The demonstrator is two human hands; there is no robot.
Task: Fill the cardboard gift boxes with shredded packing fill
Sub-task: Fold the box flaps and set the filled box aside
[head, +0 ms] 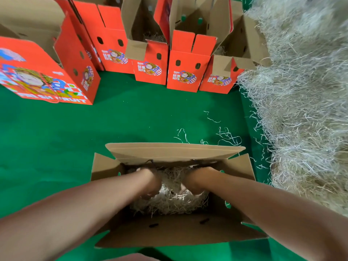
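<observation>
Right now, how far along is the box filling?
Done: at least one back-row box shows shred inside. In hand: the left hand and right hand are both down in the shredded fill covering the bottom of the open front box. Left: the other boxes' insides are hidden, and the big pile sits at the right.

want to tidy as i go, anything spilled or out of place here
Yes, a little. A few loose strands of shredded fill lie scattered on the green cloth just beyond the open box, between it and the big pile on the right. They sit outside any box. Nothing looks damaged.
</observation>
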